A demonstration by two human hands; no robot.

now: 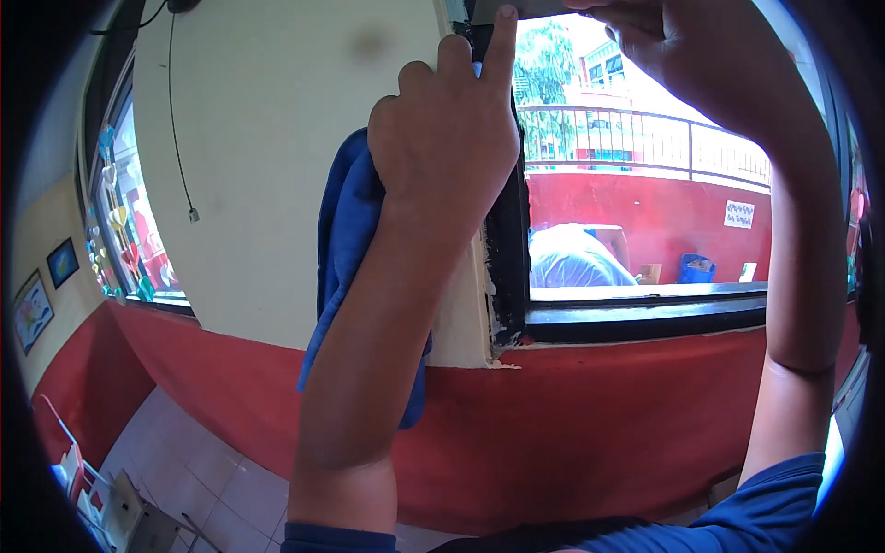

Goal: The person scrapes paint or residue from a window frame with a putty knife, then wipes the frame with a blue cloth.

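My left hand [447,138] is raised against the window's left edge, its fingers folded around a blue cloth [346,230] that hangs down behind my forearm. A bit of blue also shows between the fingers. The index finger points up and touches a dark grey flat thing [539,8] at the top edge of the view. At the upper right, my right hand [678,41] is bent in toward that grey thing with its fingers curled. Its fingertips are partly cut off, and what they grip cannot be made out.
A black-framed window [645,318] stands ahead, with a railing [645,138] and a blue bin [696,269] outside. Below runs a red wall band [590,424]. A cord [175,120] hangs on the left wall, and furniture [129,516] stands on the tiled floor.
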